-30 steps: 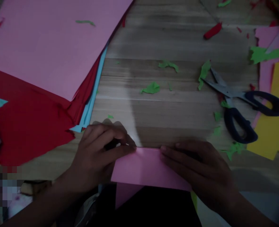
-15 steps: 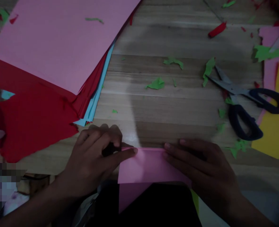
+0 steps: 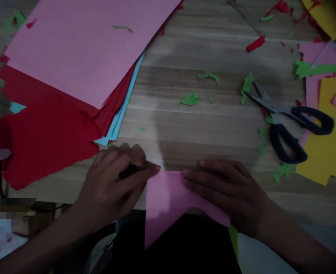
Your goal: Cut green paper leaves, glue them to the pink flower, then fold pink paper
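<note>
Pink paper (image 3: 168,194): lies over the near edge of the table (image 3: 185,125); its straight lower flap edge has gone, so the fold seems opened.
Left hand (image 3: 115,182): pinches the upper-left edge.
Right hand (image 3: 227,190): rests flat on it, apart from the left.

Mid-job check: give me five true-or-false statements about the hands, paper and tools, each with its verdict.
1. The left hand and right hand both touch the small pink paper. True.
2. The scissors partly overlap yellow paper. True.
3. The scissors' blades are closed. False: they stand apart.
4. The red-handled tool lies on the wooden table. True.
5. The right hand holds the scissors. False: it rests on the small pink paper.
</note>
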{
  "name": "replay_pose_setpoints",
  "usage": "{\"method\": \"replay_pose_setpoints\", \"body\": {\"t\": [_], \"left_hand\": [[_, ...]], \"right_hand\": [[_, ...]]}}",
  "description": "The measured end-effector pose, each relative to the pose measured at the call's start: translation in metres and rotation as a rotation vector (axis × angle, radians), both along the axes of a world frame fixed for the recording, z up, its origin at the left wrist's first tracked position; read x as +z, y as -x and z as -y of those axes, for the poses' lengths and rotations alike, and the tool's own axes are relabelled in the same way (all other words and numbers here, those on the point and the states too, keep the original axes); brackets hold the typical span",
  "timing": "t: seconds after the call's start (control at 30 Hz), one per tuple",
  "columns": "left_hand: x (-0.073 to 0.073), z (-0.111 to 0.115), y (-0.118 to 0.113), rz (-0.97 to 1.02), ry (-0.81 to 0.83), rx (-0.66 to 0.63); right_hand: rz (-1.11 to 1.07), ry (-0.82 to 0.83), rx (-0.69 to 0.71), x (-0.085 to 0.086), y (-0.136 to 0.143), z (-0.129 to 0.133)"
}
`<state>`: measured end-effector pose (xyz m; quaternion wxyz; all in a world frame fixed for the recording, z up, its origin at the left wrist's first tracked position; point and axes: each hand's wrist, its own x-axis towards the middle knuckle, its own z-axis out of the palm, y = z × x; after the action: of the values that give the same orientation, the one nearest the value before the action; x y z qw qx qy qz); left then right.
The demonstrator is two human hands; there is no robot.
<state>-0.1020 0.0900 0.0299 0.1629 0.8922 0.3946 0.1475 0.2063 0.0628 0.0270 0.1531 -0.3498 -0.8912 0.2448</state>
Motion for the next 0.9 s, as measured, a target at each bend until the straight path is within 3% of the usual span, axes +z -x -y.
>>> {"method": "replay_pose_setpoints", "body": {"t": [0.17,0.3,0.4,0.63,0.9], "left_hand": [[-0.001,0.0,-0.014,0.076,0.015,-0.015],[-0.002,-0.005,-0.026,0.155,0.039,0.065],[-0.001,-0.01,-0.029,0.184,0.087,0.13],[0.004,-0.017,-0.033,0.195,0.136,0.197],[0.011,-0.019,-0.034,0.186,0.242,0.28]], "right_hand": [[-0.068,0.015,-0.032,-0.003,0.002,-0.006],[-0.183,0.026,-0.135,-0.001,0.008,-0.012],[-0.141,-0.004,-0.23,0.002,0.013,-0.014],[-0.137,0.005,-0.196,0.002,0.011,-0.024],[-0.084,0.001,-0.297,0.007,0.015,-0.034]]}}
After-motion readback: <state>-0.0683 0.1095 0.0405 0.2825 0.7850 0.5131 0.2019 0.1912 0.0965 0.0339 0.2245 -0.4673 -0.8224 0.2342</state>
